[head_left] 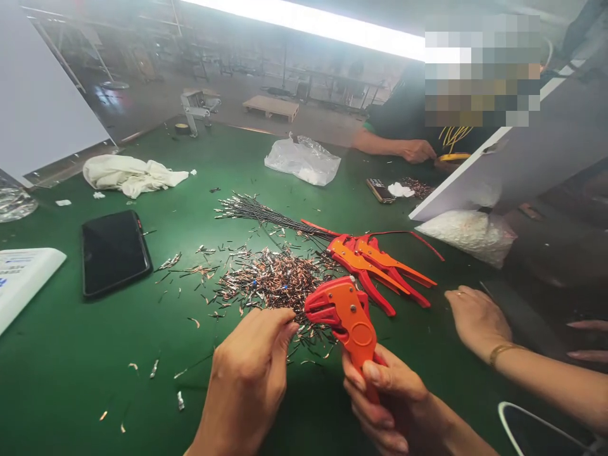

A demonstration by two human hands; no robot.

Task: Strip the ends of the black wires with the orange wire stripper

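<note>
A: What is the right hand (380, 399) doing?

B: It is clamped around the stripper (354, 316), orange and red, with a slotted red nose and a raised oval on its flat side. The tool is above the near edge of the scraps (280, 278).

A: And the left hand (251, 367)?

B: Thumb and forefinger are together, pinching a thin dark wire (301, 315) right at that nose (the fingers hide most of it).

A: What are the scraps like?

B: A loose heap of short black and coppery bits, some silvery, too many to count. Behind it lies a bundle (270, 215) of slim black strands with pale metal tips, its other end beside two spare strippers (375, 259), so three such tools in all.

A: Any containers?

B: Two bags. The crumpled clear bag (301, 158) has something white inside; the plump bag (468, 234) at the right is packed with whitish pieces.

A: Anything else?

B: One flat black phone (114, 250), one rumpled cream cloth (133, 174), and another person's hand (479, 316) resting on the smooth green table (71, 373).
</note>
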